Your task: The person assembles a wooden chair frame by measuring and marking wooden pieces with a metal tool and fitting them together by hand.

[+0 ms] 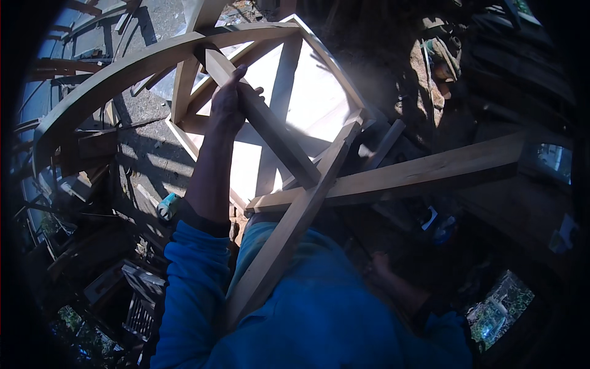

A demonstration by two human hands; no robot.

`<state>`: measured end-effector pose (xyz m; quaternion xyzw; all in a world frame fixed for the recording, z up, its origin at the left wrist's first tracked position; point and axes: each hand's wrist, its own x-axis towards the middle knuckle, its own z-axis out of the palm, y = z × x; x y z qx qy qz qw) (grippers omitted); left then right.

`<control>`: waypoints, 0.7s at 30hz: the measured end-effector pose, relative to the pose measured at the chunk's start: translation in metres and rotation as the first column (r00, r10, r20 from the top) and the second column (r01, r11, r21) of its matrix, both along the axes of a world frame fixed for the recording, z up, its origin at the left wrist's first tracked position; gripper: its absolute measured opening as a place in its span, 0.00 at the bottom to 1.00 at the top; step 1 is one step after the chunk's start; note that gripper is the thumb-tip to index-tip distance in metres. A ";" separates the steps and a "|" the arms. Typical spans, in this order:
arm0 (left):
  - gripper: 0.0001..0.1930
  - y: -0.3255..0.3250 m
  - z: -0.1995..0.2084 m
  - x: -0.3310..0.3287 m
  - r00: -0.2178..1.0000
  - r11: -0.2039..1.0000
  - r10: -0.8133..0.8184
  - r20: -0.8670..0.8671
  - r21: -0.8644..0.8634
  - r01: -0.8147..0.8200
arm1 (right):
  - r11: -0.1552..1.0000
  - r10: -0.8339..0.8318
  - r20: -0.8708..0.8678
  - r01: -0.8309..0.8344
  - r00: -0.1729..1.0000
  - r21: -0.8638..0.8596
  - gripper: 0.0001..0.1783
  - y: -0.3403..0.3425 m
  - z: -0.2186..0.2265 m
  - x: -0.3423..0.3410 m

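A pale wooden frame stands in front of my body, made of straight bars and a long curved piece [117, 74] that arcs to the upper left. My left hand [228, 106] is closed round a slanting wooden bar [276, 132] of this frame. At its lower end that bar meets a wooden leg [289, 230], which runs down against my lap. A long crossbar [424, 172] passes behind the joint toward the right. Low in the shade, my right hand [382, 265] looks curled near a thin dark line; what it holds is too dark to make out.
Behind the frame lies a sunlit pale panel with a raised wooden rim [332, 67]. A teal power tool [168, 206] rests on the ground at left, near a slatted wooden piece [140, 307]. Wood pieces and debris lie around; the right side is deeply shaded.
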<state>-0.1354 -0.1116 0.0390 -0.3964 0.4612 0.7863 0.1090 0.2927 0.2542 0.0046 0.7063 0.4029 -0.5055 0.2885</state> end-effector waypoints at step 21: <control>0.08 -0.017 -0.052 0.009 0.938 0.932 -0.077 -0.338 0.310 0.188 | 0.995 -0.029 -0.082 0.037 0.996 0.088 0.05 -0.014 0.010 -0.004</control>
